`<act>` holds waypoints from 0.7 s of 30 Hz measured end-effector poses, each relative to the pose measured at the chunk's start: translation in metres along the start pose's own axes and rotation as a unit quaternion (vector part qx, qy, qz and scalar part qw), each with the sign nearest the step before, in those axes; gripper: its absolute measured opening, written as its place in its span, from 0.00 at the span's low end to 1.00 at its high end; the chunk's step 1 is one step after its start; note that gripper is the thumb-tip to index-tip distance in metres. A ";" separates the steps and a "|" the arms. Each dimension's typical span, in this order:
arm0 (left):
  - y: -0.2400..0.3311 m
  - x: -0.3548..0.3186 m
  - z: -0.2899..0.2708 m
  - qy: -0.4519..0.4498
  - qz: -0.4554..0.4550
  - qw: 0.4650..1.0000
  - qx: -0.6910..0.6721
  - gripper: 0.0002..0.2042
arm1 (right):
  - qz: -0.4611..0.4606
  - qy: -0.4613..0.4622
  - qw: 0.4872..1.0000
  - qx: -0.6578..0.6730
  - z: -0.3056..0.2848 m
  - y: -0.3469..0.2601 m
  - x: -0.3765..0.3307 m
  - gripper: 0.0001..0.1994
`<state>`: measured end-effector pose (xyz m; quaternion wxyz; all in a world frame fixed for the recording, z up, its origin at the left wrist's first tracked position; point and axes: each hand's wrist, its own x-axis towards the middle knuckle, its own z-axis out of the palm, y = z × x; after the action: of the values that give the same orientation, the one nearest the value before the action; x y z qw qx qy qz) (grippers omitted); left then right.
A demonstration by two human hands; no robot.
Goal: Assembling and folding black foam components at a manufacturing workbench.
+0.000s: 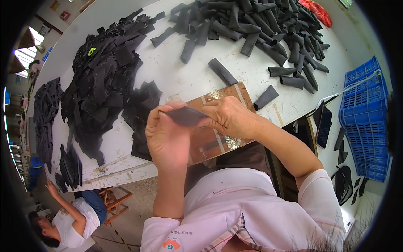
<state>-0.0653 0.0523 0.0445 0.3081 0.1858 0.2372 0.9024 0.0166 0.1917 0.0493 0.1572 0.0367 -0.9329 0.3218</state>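
Observation:
A dark grey piece of sheet material is held up between my two hands, curved and pointed at its ends. My left hand grips its left end, thumb and fingers closed at the top edge. On the other end my right hand pinches with fingers bent. Beneath them lies a brown board with strips of clear tape, at the table's near edge. One dark grey rolled tube rests just right of the board, another rolled tube beyond it.
A heap of flat black pieces covers the table's left part. Many rolled tubes pile up at the far right, near a red plastic bag. Blue crates stand at right. Another person sits at lower left by a wooden stool.

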 end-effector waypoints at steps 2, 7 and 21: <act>0.002 -0.002 0.002 0.009 0.005 1.000 0.018 0.07 | 0.019 -0.013 1.000 0.000 0.005 0.002 -0.002 0.11; 0.011 0.002 0.000 -0.031 0.052 0.987 0.148 0.06 | -0.023 0.045 0.998 0.045 0.001 -0.002 -0.008 0.08; 0.046 -0.064 -0.091 0.032 0.068 0.579 0.812 0.19 | 0.213 0.349 0.885 0.225 -0.017 0.002 -0.005 0.20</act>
<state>-0.0832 -0.0501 -0.0172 -0.0418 0.3452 0.8671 0.3566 0.0254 0.2040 0.0593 0.3878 -0.2428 -0.7060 0.5405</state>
